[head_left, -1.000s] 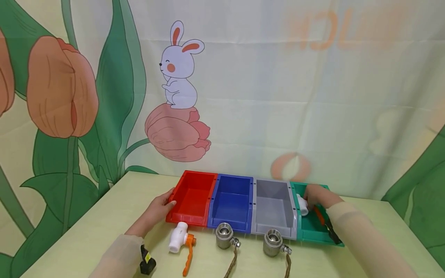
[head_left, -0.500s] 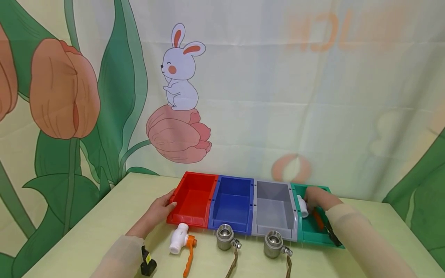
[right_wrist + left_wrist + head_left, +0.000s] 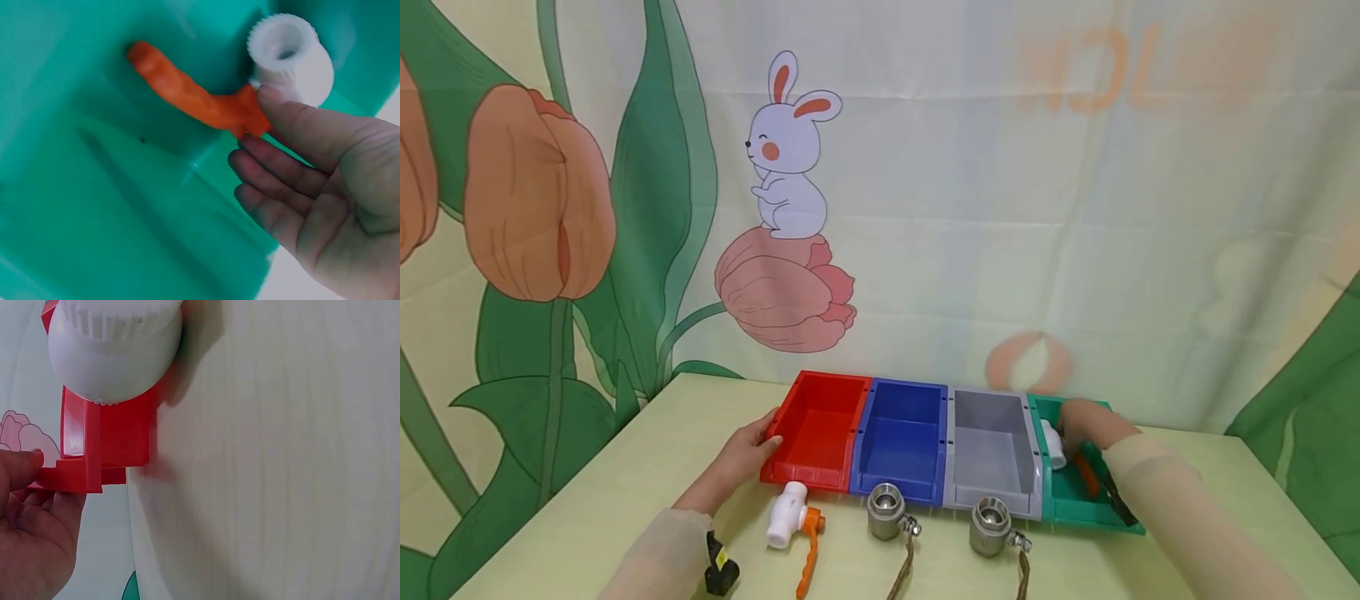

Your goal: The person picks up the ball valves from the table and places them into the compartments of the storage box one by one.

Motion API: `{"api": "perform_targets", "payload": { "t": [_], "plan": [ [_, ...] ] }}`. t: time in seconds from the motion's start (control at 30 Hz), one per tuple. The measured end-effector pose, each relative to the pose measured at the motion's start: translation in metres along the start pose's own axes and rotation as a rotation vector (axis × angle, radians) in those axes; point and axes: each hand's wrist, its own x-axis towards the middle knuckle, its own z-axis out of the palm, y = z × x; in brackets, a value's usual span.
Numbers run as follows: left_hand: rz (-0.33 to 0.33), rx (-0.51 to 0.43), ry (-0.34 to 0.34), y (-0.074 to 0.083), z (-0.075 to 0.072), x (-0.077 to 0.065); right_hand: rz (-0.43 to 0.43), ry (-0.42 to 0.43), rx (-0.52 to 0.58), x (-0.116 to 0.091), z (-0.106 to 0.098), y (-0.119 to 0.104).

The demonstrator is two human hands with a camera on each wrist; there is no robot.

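At the left end of the bin row, my left hand (image 3: 745, 450) grips the side wall of the red bin (image 3: 816, 433). The left wrist view has the thumb on one face of that wall and the fingers on the other. My right hand (image 3: 1093, 425) reaches into the green bin (image 3: 1078, 507) at the right end. There it pinches the orange handle (image 3: 187, 103) of a white plastic ball valve (image 3: 312, 69), close to the valve body. A second white ball valve (image 3: 786, 517) with an orange handle lies on the table before the red bin.
A blue bin (image 3: 898, 442) and a grey bin (image 3: 988, 454) stand between the red and green ones. Two metal ball valves, one left (image 3: 884, 512) and one right (image 3: 989, 529), sit on the table before them. A printed curtain (image 3: 925, 208) hangs behind the table.
Both hands keep their places and their holds. The view has shifted very slightly; the bins and valves stay put.
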Motion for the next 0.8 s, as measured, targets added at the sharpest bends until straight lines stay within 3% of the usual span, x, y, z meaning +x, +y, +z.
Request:
{"api": "perform_targets", "payload": {
  "t": [0.3, 0.57, 0.8],
  "plan": [
    [0.002, 0.005, 0.009, 0.000, 0.002, -0.001, 0.019, -0.036, -0.028, -0.012, -0.024, -0.002],
    [0.009, 0.017, 0.004, 0.000, 0.001, 0.002, -0.033, -0.032, -0.095, -0.035, -0.049, 0.000],
    [0.017, 0.031, -0.002, 0.003, 0.000, 0.002, -0.046, -0.014, -0.083, -0.054, -0.066, -0.004]
  ]
}}
